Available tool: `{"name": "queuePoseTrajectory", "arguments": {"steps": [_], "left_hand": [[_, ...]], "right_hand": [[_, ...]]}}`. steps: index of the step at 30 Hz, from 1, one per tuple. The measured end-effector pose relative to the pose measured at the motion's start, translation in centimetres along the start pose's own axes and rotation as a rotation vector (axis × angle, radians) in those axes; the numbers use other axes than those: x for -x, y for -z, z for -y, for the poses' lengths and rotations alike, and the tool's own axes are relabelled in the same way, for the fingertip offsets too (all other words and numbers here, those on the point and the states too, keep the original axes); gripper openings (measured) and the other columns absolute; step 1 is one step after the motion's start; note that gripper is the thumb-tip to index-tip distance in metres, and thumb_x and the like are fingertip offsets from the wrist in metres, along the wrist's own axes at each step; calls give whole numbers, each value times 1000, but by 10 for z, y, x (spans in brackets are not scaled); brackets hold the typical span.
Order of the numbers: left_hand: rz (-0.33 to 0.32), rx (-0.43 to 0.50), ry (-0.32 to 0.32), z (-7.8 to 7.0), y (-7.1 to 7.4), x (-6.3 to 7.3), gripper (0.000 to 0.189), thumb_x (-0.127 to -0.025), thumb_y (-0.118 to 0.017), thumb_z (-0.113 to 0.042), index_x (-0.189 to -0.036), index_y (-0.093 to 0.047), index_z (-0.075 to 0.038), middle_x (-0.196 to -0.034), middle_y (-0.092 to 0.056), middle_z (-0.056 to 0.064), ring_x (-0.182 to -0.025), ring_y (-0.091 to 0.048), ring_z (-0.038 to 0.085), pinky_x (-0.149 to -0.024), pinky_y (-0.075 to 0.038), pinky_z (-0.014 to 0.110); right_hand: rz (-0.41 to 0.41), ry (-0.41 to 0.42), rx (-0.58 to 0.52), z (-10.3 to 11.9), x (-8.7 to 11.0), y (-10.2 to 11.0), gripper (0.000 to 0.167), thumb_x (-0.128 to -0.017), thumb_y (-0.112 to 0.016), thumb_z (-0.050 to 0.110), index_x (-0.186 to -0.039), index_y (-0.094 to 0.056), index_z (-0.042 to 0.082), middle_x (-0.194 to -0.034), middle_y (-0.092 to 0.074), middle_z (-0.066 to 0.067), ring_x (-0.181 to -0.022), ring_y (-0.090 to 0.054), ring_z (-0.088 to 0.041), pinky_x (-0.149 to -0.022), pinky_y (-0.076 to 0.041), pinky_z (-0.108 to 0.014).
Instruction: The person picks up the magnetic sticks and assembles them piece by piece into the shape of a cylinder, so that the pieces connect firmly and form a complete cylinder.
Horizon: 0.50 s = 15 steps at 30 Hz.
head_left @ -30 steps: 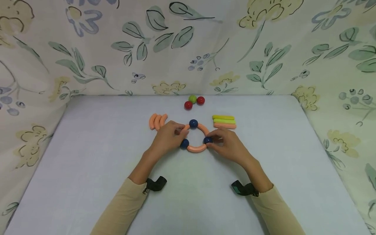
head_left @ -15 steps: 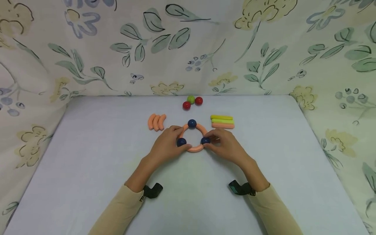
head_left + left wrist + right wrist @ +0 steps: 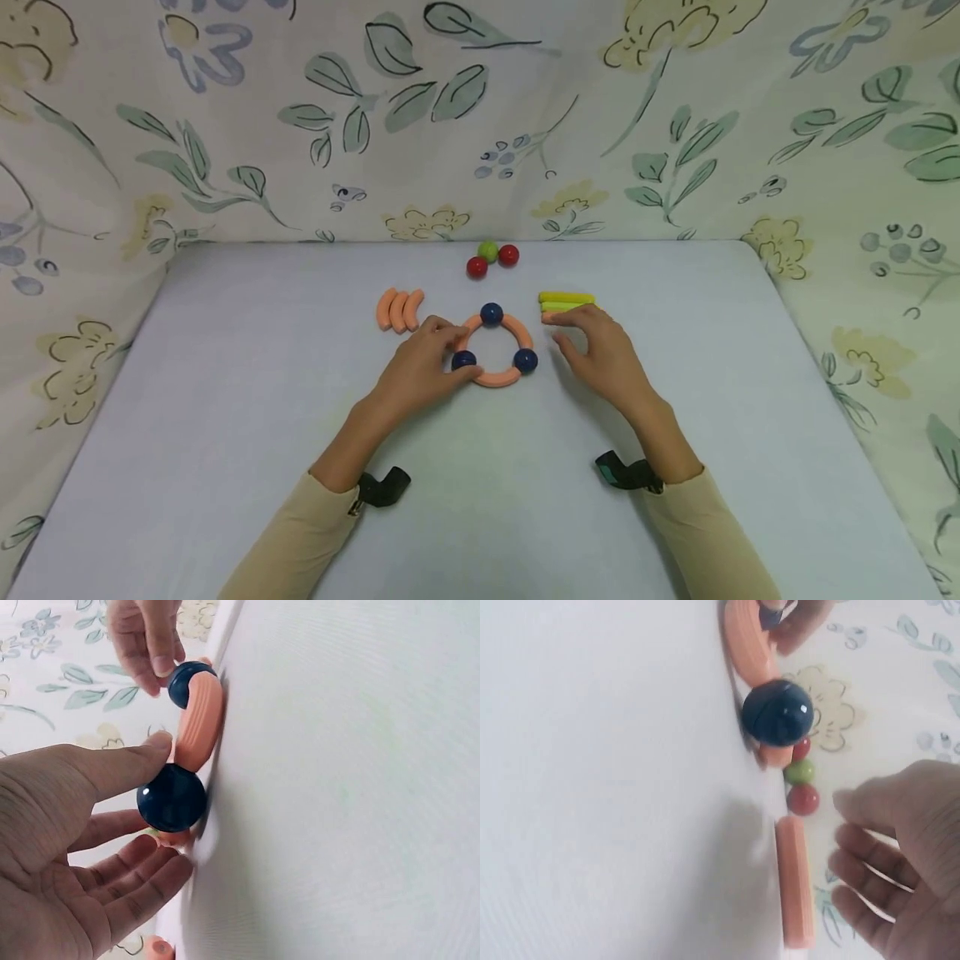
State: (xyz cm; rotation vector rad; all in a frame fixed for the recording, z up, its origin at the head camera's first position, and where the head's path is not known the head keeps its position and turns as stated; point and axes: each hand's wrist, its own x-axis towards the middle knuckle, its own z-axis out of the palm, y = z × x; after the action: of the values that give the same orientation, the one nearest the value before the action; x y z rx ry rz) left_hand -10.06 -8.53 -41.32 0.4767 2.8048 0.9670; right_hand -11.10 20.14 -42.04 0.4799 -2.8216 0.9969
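Note:
A ring [image 3: 497,378] of three orange curved sticks joined by three dark blue balls lies on the white table. My left hand [image 3: 422,367] holds the ring's left blue ball [image 3: 172,798], with the thumb on one side and the index finger on the other. To the right of the ring, my right hand [image 3: 603,354] is off the right blue ball [image 3: 526,360], its fingers apart and holding nothing. Its fingertips are over the near end of an orange straight stick [image 3: 794,883]; whether they touch it cannot be told. The top blue ball [image 3: 492,314] is untouched.
Three loose orange curved sticks [image 3: 401,310] lie left of the ring. A yellow stick [image 3: 566,297] and a lime stick [image 3: 558,307] lie beside the orange straight one. Behind stand two red balls [image 3: 477,267] and a green ball [image 3: 487,251], near a floral cloth [image 3: 247,125].
My right hand has let go of the right blue ball and moved right and up to the straight sticks. The left hand's thumb has shifted toward the ring's lower side around the left ball.

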Motion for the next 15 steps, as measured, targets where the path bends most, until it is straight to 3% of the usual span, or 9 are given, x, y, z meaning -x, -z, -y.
{"name": "queuePoseTrajectory", "arguments": {"steps": [5, 15], "left_hand": [[15, 20, 0, -2, 1, 2, 49, -91, -86, -32, -131, -71, -9, -117, -66, 9, -97, -62, 19, -80, -53, 32], [25, 50, -4, -3, 1, 3, 41, -94, -83, -27, -129, -72, -9, -118, -68, 9, -100, -66, 21, -88, -57, 37]], "right_hand": [[-26, -31, 98, -7, 0, 2, 31, -97, -75, 9, -128, -73, 2, -129, -69, -17, -125, -62, -38, -111, -49, -58], [-24, -9, 159, -11, -2, 1, 28, -95, -76, 6, -123, -75, 2, -124, -74, -17, -121, -67, -38, -109, -51, -58]]}}
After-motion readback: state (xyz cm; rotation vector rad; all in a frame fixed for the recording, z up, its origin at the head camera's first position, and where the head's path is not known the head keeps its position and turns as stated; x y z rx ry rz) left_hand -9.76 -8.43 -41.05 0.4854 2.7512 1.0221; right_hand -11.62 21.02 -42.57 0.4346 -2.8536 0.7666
